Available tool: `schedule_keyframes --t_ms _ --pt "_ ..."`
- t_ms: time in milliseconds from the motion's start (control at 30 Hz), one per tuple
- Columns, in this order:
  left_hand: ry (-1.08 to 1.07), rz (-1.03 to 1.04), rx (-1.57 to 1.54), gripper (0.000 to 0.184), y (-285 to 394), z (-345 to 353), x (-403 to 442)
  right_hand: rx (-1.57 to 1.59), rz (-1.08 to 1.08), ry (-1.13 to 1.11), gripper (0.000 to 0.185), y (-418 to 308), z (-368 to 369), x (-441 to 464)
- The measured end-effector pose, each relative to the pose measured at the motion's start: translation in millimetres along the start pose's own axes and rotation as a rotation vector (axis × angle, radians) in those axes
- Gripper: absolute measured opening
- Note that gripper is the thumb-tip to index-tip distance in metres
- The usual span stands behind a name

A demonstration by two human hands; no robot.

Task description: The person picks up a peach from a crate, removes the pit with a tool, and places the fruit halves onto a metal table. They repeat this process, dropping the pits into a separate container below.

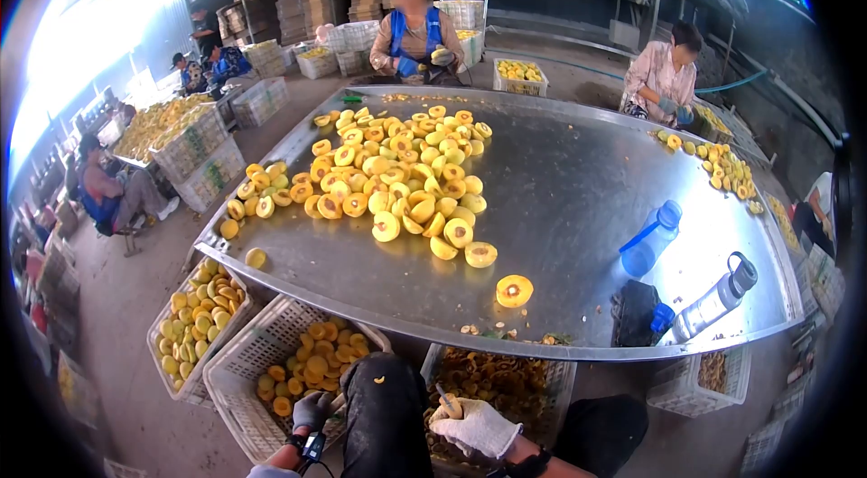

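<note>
A fruit piece was pinched in the right hand over a crate of dark scraps, best held lightly, fingertips clear of the thin tool, while the left hand's grip beside the crate of fruit halves could not be told.

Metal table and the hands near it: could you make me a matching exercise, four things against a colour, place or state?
Things:
1. Left hand
2. Right hand
3. Blue bottle
4. Fruit halves

Descriptions:
A. Heaped on the metal table
B. In a grey glove
C. Near a black-lidded bottle
D. White-gloved, holding a fruit piece

Right pairs: 1-B, 2-D, 3-C, 4-A
</note>
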State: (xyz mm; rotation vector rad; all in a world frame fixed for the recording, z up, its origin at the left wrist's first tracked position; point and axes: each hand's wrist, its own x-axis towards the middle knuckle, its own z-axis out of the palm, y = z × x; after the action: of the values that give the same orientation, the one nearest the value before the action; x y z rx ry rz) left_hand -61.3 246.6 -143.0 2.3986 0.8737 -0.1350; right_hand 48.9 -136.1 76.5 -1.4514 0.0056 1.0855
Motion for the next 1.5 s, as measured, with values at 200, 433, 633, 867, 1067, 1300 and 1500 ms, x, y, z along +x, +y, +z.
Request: schedule_keyframes --t_ms 200,433,633,867,1067,1300,1500 --pt "-0.032 0.001 -0.028 0.033 10 -8 -5 0.010 0.043 0.018 0.010 -3 2 3" --pt "0.028 -0.032 -0.120 0.038 26 -11 -11 -0.213 -0.085 -0.006 0.020 19 -7 25" --pt "0.050 -0.032 -0.117 0.033 24 -4 -8 -0.054 -0.052 -0.029 0.009 10 -6 13" --pt "-0.032 -0.090 -0.145 0.035 -8 11 8 -0.221 -0.190 0.011 0.020 12 -13 8" --pt "0.047 0.062 -0.119 0.034 -18 19 16 -0.239 -0.341 0.069 0.027 34 -18 15" --pt "0.045 -0.058 -0.238 0.032 -7 17 12 -0.219 -0.300 0.045 0.021 20 -20 8" --pt "-0.033 0.041 -0.049 0.033 1 6 11 -0.309 -0.320 0.076 0.027 20 -19 10"
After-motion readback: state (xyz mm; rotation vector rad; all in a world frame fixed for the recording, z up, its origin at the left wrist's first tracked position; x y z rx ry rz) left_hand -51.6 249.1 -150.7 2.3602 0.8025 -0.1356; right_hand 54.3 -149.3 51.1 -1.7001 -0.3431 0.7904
